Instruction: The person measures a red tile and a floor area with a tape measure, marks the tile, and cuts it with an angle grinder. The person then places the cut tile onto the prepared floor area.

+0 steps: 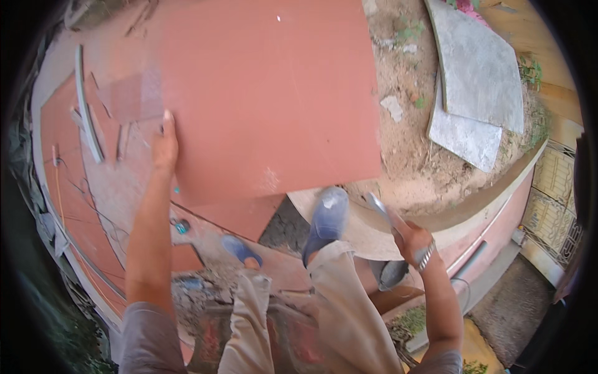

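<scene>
A large square reddish tile (pixel 274 100) fills the upper middle of the head view. My left hand (pixel 165 146) grips its left edge, thumb up along the side and fingers partly hidden. The tile's near edge hangs over another red tile (pixel 240 218) lying below it. My right hand (pixel 412 242), with a watch on the wrist, is closed around a pale narrow hand tool (pixel 389 215). Its flat greyish end points up and left, just off the tile's lower right corner; blur hides its exact kind.
Two grey slabs (pixel 476 68) lie overlapping on bare soil (pixel 405 131) at the right. A curved pale strip (pixel 87 112) rests at the left, near an orange cord (pixel 61 193). My shoes (pixel 327 218) stand beside a curved curb (pixel 361 240). A small teal object (pixel 182 226) lies on the ground.
</scene>
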Demonstrator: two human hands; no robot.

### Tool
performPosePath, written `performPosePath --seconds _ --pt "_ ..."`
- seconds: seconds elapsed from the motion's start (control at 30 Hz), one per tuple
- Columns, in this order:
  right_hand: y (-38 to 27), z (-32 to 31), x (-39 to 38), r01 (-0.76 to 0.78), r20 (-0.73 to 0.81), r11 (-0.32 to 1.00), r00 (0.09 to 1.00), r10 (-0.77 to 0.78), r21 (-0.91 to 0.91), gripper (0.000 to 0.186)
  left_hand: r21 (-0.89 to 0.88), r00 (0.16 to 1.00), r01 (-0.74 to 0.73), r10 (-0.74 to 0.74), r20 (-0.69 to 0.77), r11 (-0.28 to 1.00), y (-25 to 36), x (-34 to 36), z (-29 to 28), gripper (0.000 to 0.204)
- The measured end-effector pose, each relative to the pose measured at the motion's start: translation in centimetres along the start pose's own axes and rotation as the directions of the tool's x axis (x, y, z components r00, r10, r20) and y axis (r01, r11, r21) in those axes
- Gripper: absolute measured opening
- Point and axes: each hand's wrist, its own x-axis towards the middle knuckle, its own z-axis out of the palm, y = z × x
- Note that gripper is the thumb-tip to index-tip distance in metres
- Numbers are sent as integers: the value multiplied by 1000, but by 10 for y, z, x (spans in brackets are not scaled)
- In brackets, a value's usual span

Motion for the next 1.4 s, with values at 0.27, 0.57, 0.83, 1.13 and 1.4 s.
performPosePath --seconds 0.27,0.57,0.83,1.13,1.4 --pt "-72 7 -32 -143 -143 830 956 258 539 29 -138 916 -385 396 65 912 -22 -115 -54 58" --pt "-258 -5 38 205 -215 177 976 38 963 32 -714 544 -62 623 561 697 4 -313 -123 47" --pt "-264 24 2 146 73 785 969 -236 603 48 -512 786 327 72 614 794 -166 -327 -122 35" --pt "-179 30 -28 0 68 931 997 -27 366 38 358 769 303 -449 456 883 -450 -352 -197 69" --pt "-133 61 -56 -172 -76 864 969 235 474 40 93 603 416 -351 716 905 -448 -385 -198 41"
